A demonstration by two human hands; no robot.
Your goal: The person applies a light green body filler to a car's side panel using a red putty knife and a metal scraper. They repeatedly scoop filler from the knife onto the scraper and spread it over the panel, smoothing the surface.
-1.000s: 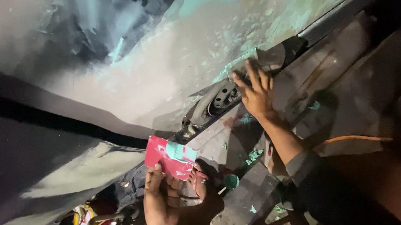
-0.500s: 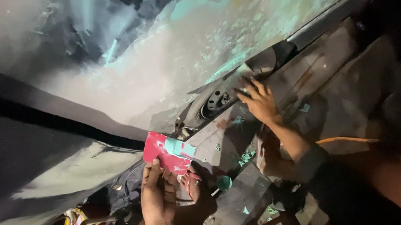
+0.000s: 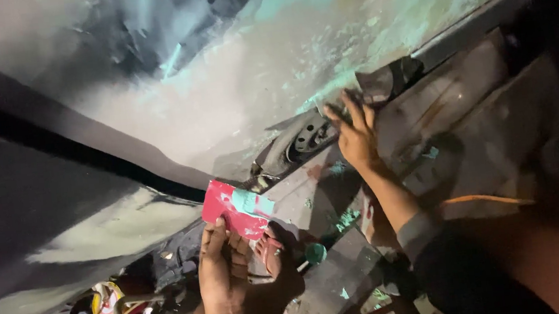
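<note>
Barely shifted since 1 second back: left hand [image 3: 222, 281], lower centre, fingers pinching red card [image 3: 238, 208] with teal smear. Slid slightly up-frame: right hand [image 3: 355, 135], fingers spread wide against dusty panel [image 3: 468, 109], beside wheel [image 3: 308, 136].

Wheel [image 3: 310, 135] mid-scene under pale dusty body panel [image 3: 269, 61]. Orange cable [image 3: 488, 199] right. Green-tipped tool [image 3: 314, 254] near centre. Yellow clutter [image 3: 101, 307] near left.
</note>
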